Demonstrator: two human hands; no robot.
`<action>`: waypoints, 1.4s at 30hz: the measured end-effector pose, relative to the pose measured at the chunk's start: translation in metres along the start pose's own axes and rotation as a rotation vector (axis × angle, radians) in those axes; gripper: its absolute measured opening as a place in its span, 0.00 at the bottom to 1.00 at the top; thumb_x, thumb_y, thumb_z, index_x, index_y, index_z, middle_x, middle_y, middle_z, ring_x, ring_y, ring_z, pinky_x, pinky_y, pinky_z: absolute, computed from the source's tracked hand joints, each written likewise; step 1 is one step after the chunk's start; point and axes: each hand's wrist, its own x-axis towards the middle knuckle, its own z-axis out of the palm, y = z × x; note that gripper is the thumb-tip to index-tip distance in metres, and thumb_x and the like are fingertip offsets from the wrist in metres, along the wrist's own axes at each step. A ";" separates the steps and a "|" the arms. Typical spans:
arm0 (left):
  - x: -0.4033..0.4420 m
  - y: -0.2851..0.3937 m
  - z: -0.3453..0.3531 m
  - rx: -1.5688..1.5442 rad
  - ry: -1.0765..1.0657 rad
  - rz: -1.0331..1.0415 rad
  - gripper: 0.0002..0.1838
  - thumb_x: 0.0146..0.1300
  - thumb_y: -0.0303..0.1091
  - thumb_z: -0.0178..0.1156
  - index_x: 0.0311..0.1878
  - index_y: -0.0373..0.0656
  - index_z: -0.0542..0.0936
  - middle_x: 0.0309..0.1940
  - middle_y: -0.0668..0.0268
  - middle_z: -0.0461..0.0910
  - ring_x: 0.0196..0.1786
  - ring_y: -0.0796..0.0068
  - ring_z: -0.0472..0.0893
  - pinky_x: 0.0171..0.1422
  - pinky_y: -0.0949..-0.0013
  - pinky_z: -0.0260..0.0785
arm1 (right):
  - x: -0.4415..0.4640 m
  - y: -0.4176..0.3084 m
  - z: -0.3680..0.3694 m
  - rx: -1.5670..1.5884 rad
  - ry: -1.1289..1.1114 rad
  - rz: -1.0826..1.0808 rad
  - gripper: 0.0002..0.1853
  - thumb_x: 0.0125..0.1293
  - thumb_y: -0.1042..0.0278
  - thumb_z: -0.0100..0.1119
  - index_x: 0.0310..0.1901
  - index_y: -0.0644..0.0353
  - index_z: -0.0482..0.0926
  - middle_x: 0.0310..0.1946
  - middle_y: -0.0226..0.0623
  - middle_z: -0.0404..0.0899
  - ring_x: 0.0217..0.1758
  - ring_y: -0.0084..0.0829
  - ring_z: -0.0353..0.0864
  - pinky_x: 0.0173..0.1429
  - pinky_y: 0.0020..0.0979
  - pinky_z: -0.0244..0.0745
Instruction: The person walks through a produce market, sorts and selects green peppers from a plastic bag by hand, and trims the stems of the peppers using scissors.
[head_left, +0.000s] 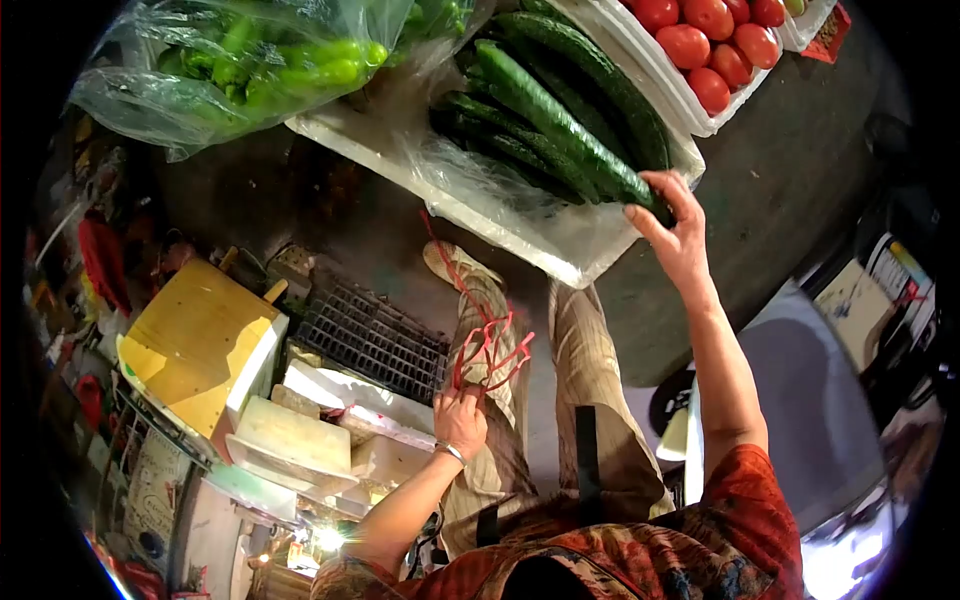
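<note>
With fingers curled around its near end, my right hand [680, 228] grips a long green cucumber [560, 125]. That cucumber lies on top of several others in a white foam box [450, 195] lined with clear plastic. Down by my legs, my left hand [461, 421] is closed on a loose bunch of thin red ties [492, 348], whose ends stick up and trail forward. A bracelet circles the left wrist.
Red tomatoes [708, 50] fill a foam box at the upper right. A clear bag of green peppers [270, 75] sits at the upper left. To the left stand a black plastic crate [372, 332], a yellow-topped box [195, 345] and pale containers [292, 437].
</note>
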 end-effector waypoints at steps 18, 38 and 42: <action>0.005 0.009 -0.010 -0.054 -0.024 -0.060 0.05 0.55 0.29 0.56 0.35 0.45 0.74 0.31 0.64 0.77 0.41 0.61 0.74 0.49 0.55 0.64 | 0.016 0.022 0.060 -0.609 0.329 -0.034 0.20 0.52 0.57 0.68 0.45 0.54 0.76 0.48 0.38 0.69 0.53 0.42 0.67 0.57 0.41 0.58; 0.006 0.005 -0.013 -0.007 -0.036 -0.013 0.09 0.55 0.29 0.56 0.40 0.44 0.77 0.29 0.59 0.79 0.43 0.58 0.74 0.50 0.54 0.64 | -0.031 0.055 0.133 -0.322 -0.019 0.147 0.10 0.59 0.72 0.52 0.43 0.61 0.77 0.42 0.48 0.77 0.47 0.49 0.74 0.50 0.44 0.69; 0.004 -0.003 -0.006 0.021 0.008 0.003 0.07 0.59 0.32 0.54 0.40 0.45 0.78 0.29 0.62 0.80 0.41 0.59 0.74 0.48 0.55 0.64 | -0.024 0.110 0.165 -0.236 -0.005 0.483 0.14 0.62 0.67 0.47 0.45 0.66 0.76 0.45 0.56 0.76 0.48 0.54 0.74 0.51 0.50 0.70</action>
